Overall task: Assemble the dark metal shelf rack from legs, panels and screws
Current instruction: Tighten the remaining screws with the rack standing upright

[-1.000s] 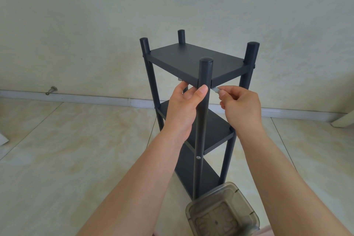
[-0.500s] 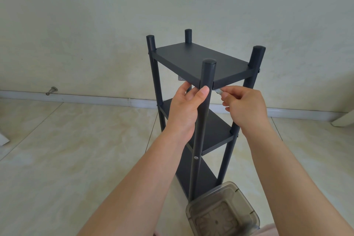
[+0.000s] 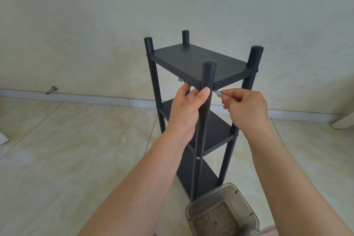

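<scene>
A dark shelf rack [image 3: 199, 82] is seen standing upright on the tiled floor [image 3: 67, 149] in front of a pale wall [image 3: 95, 15], with three panels fixed between four legs. The near front leg [image 3: 206, 105] is gripped just below the top panel [image 3: 199, 63] by the left hand [image 3: 186, 111], thumb across its front. Just to the right of that leg, a small silver tool [image 3: 218, 93] is pinched in the right hand [image 3: 246, 109], its tip set at the panel's underside. A clear plastic box [image 3: 222, 214] is seen at the rack's foot.
</scene>
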